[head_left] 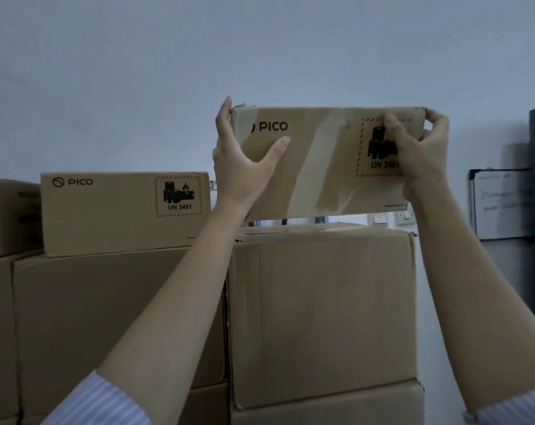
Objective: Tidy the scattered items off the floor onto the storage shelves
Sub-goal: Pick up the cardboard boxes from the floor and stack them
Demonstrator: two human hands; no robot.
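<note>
Both our hands grip one taped PICO box (318, 161) overhead, at about one o'clock in our view: our left hand (244, 161) clamps its left end, thumb spread across the front face and fingers hooked over the top corner, while our right hand (419, 151) wraps the upper right corner, fingers curled over the hazard label. We hold the box clear of the large carton (321, 317) beneath it, with a bright gap showing between the two, so it is not yet set down.

We judge the main risk to be a slip or a tilt. The box is held high and by its ends only, with nothing under its base, and its loose tape and crumpled top corners suggest tired cardboard that could give under our fingers. If we lower one end first, it could catch the carton's near edge and tip back toward us. The battery mark on the label makes a drop worth avoiding.

We count two small PICO boxes: the one we hold and a second PICO box (125, 213) resting at nine o'clock on the stack. Around them we can make out at least five plain cartons. No shelf frame is visible.
</note>
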